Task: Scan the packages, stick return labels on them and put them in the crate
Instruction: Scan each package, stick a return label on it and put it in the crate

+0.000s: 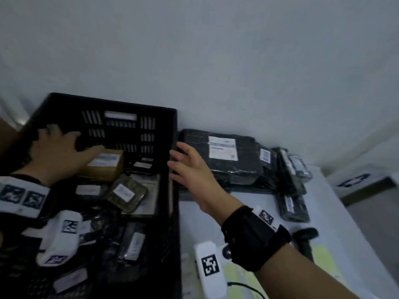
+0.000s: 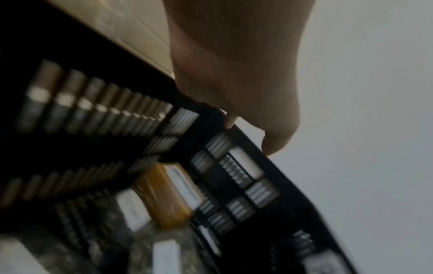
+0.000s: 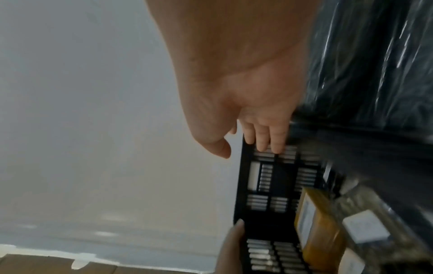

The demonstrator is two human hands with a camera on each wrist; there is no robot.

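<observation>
A black slatted crate [image 1: 129, 130] stands on the left of a white tabletop [image 1: 216, 214], holding a jumble of labelled packages: a brown cardboard box [image 1: 103, 167] with a white label lies against the far wall, a mottled green pouch [image 1: 126, 192] sits just in front of it, and several dark bags fill the near end. The left hand [image 1: 58, 152] reaches over the crate's far left corner, fingers spread across the rim, the thumb stretched toward the cardboard box; in the left wrist view the fingertips [image 2: 230, 120] touch the top edge of the crate, gripping nothing. The right hand [image 1: 192, 169] is at the crate's right wall, fingers straight and slightly fanned, palm toward the crate; from the right wrist its fingertips [image 3: 264, 142] lie against the slatted wall. Whether the palm presses the rim cannot be told through the blur. Just right of the crate, a stack of black plastic-wrapped packages [image 1: 233, 160] with white shipping labels waits against the wall, smaller dark parcels [image 1: 293, 190] spilling beside it. A black handheld scanner [image 1: 305, 236] lies near the right forearm, and pale yellow-green sheets [image 1: 323, 257] lie on the tabletop beneath the arm.
</observation>
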